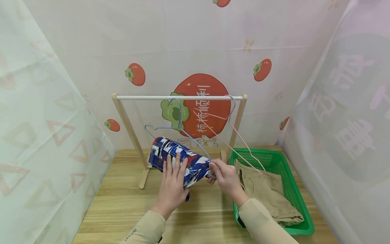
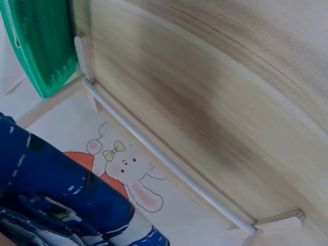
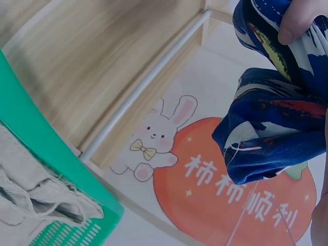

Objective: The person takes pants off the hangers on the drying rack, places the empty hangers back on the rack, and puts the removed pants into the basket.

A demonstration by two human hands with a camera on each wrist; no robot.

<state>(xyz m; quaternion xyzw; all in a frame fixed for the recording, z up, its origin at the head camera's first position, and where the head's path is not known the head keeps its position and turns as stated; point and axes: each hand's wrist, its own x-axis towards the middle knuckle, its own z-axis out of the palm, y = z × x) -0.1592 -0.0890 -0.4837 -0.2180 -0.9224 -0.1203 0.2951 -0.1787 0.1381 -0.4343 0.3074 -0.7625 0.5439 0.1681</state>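
Note:
A blue wire hanger (image 1: pixel 195 140) hooks over the rack's white rail (image 1: pixel 146 97). Folded over its lower bar is a blue, white and red patterned garment (image 1: pixel 170 147), which also shows in the left wrist view as a blue garment (image 2: pixel 56 174) and in the right wrist view as a bunched garment (image 3: pixel 277 128). My left hand (image 1: pixel 174 181) rests on the cloth, fingers straight and spread. With thumb and fingers, my right hand (image 1: pixel 223 174) grips the hanger's right corner, beside the garment's end.
A pink hanger (image 1: pixel 240 135) hangs at the rail's right end, its lower corner over a green basket (image 1: pixel 274 156). Khaki pants (image 1: pixel 265 189) lie in the basket. The rack's wooden legs (image 1: pixel 129 128) stand on the wooden table (image 1: pixel 112 203), before a printed backdrop.

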